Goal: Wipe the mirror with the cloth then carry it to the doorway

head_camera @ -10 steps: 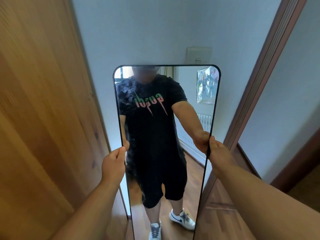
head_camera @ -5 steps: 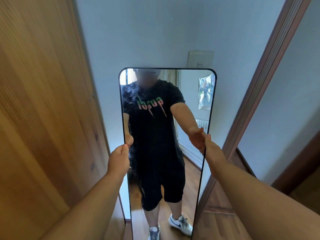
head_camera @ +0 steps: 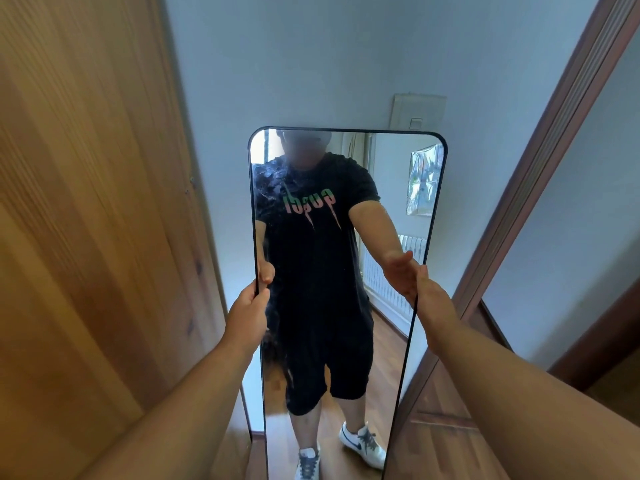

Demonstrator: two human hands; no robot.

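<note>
A tall mirror (head_camera: 329, 323) with a thin black frame and rounded corners stands upright in front of me, close to the pale wall. Its glass shows smears near the upper left and reflects a person in a black T-shirt and shorts. My left hand (head_camera: 248, 308) is curled round the left edge at mid height. My right hand (head_camera: 434, 301) lies flat against the right edge with its fingers straight, and its reflection shows an open palm. No cloth is in view. The mirror's bottom is out of frame.
A wooden door panel (head_camera: 86, 237) fills the left side, close to the mirror. A brown door frame (head_camera: 540, 161) runs diagonally on the right, with the opening beyond it. A light switch (head_camera: 417, 110) sits on the wall (head_camera: 311, 64) above the mirror. Wood floor lies below right.
The mirror has moved away from me toward the wall and looks smaller. My right hand has loosened from a grip to a flat, open palm on the edge. My left hand still grips.
</note>
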